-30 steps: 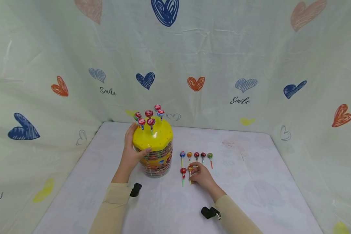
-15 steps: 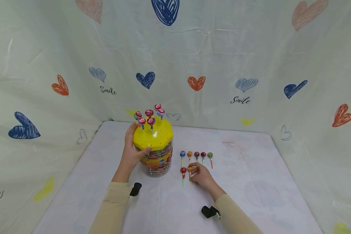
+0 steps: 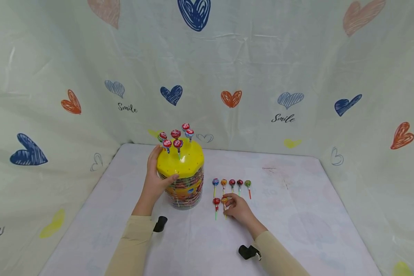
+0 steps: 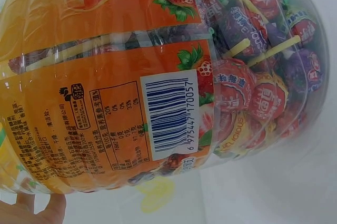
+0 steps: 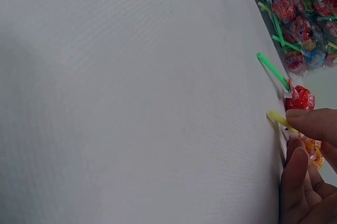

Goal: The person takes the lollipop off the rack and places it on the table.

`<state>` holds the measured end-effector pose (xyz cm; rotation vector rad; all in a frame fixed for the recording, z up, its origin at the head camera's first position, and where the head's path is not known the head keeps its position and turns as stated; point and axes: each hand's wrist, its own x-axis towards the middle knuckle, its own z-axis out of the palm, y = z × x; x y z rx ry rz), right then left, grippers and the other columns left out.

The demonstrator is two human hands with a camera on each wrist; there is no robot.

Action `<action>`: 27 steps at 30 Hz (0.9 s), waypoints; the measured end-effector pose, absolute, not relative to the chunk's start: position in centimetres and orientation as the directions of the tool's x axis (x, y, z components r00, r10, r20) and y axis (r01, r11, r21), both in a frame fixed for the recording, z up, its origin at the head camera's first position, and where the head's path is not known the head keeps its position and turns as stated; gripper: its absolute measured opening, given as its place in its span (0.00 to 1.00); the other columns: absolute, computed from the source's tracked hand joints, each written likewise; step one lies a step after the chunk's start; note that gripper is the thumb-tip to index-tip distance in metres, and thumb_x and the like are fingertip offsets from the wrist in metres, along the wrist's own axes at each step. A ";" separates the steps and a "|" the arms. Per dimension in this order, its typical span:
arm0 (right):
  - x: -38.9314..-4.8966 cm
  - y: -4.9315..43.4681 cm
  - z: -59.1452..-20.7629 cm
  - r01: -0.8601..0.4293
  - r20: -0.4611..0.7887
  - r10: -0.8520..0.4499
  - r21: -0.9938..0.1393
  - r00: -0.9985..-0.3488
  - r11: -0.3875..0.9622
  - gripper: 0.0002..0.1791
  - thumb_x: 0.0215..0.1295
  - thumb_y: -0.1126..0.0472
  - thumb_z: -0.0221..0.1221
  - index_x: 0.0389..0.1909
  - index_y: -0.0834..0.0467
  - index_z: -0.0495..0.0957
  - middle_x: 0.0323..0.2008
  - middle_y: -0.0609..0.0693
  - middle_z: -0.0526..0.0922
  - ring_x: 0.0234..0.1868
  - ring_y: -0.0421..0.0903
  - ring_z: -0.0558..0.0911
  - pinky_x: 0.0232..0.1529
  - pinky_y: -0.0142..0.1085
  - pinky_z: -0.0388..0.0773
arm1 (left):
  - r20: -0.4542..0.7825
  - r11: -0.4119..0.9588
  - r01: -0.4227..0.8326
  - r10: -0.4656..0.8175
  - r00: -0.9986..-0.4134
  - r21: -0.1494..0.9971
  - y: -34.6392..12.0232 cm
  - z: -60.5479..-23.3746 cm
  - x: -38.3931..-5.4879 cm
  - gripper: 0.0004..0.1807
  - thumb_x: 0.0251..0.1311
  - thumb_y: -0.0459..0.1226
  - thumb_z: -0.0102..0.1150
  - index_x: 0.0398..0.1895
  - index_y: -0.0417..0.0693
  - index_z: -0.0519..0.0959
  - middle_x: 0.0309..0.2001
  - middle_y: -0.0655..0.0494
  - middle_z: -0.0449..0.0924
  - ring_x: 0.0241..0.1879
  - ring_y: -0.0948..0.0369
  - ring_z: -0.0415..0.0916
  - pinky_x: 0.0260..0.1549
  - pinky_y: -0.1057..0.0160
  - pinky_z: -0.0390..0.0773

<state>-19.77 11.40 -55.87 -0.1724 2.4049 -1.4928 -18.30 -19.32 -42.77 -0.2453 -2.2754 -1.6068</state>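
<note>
My right hand [image 3: 239,209], fingers nearly closed, pinches an orange lollipop [image 3: 224,200]; a red lollipop [image 3: 216,201] lies just left. My left hand [image 3: 155,184], spread wide, grips the jar [image 3: 187,186].

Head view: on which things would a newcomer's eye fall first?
Probably the bright yellow lid of the lollipop jar, left of centre, where six lollipops stand and the left hand grips the jar. Then, to its right, seven lollipops in two rows on the table; the right hand pinches the front orange lollipop.
</note>
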 end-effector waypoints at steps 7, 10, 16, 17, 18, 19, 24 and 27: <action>-19.8 11.4 -56.1 0.047 -0.177 -0.260 -0.897 -0.949 0.439 0.31 0.50 0.70 0.71 0.57 0.60 0.75 0.32 0.49 0.77 0.25 0.44 0.72 0.23 0.32 0.72 | 0.381 0.339 0.341 -0.055 -0.923 0.877 -19.3 -42.8 -18.3 0.53 0.52 0.46 0.71 0.77 0.66 0.48 0.77 0.63 0.38 0.75 0.56 0.38 0.69 0.38 0.45; -19.7 11.5 -56.1 0.040 -0.170 -0.261 -0.898 -0.950 0.437 0.31 0.50 0.71 0.71 0.57 0.60 0.75 0.32 0.49 0.77 0.25 0.44 0.72 0.22 0.32 0.71 | 0.379 0.333 0.341 -0.055 -0.924 0.879 -19.3 -42.9 -18.3 0.53 0.52 0.46 0.71 0.77 0.65 0.48 0.77 0.62 0.38 0.75 0.55 0.38 0.69 0.38 0.46; -19.6 11.5 -56.1 0.033 -0.165 -0.262 -0.896 -0.951 0.442 0.29 0.49 0.72 0.70 0.55 0.61 0.75 0.28 0.49 0.74 0.26 0.44 0.72 0.23 0.33 0.71 | 0.376 0.336 0.337 -0.057 -0.925 0.879 -19.2 -42.9 -18.3 0.54 0.53 0.46 0.71 0.78 0.62 0.47 0.77 0.62 0.38 0.75 0.55 0.38 0.68 0.38 0.46; -19.6 11.5 -56.1 0.032 -0.163 -0.261 -0.895 -0.951 0.444 0.29 0.49 0.72 0.70 0.55 0.61 0.75 0.28 0.49 0.74 0.26 0.44 0.72 0.24 0.33 0.71 | 0.376 0.337 0.337 -0.057 -0.925 0.879 -19.2 -42.9 -18.3 0.54 0.53 0.46 0.71 0.78 0.61 0.47 0.77 0.61 0.38 0.75 0.55 0.38 0.68 0.38 0.46; -19.6 11.5 -56.1 0.033 -0.164 -0.261 -0.896 -0.951 0.444 0.29 0.49 0.71 0.70 0.55 0.61 0.75 0.28 0.49 0.74 0.26 0.44 0.72 0.24 0.33 0.72 | 0.375 0.339 0.336 -0.058 -0.925 0.879 -19.2 -42.9 -18.3 0.54 0.53 0.46 0.71 0.78 0.61 0.47 0.77 0.61 0.38 0.75 0.55 0.38 0.68 0.38 0.46; -19.6 11.5 -56.0 0.035 -0.166 -0.259 -0.895 -0.952 0.444 0.29 0.50 0.71 0.70 0.55 0.60 0.75 0.28 0.49 0.74 0.26 0.44 0.72 0.24 0.33 0.71 | 0.376 0.340 0.336 -0.058 -0.925 0.878 -19.2 -42.9 -18.4 0.54 0.53 0.46 0.71 0.78 0.61 0.47 0.77 0.61 0.37 0.75 0.55 0.38 0.68 0.38 0.46; -19.5 11.5 -56.0 0.044 -0.166 -0.249 -0.902 -0.954 0.431 0.29 0.50 0.71 0.70 0.55 0.60 0.74 0.29 0.49 0.75 0.27 0.44 0.72 0.24 0.32 0.71 | 0.379 0.343 0.338 -0.058 -0.924 0.876 -19.3 -43.0 -18.5 0.54 0.52 0.46 0.72 0.78 0.63 0.47 0.77 0.60 0.37 0.75 0.54 0.38 0.68 0.37 0.46; -19.5 11.5 -56.1 0.046 -0.166 -0.250 -0.905 -0.954 0.423 0.29 0.50 0.70 0.70 0.56 0.60 0.74 0.29 0.50 0.75 0.27 0.44 0.72 0.24 0.31 0.71 | 0.378 0.342 0.337 -0.059 -0.924 0.877 -19.4 -43.1 -18.5 0.54 0.52 0.46 0.72 0.78 0.61 0.47 0.77 0.60 0.38 0.75 0.54 0.39 0.68 0.37 0.46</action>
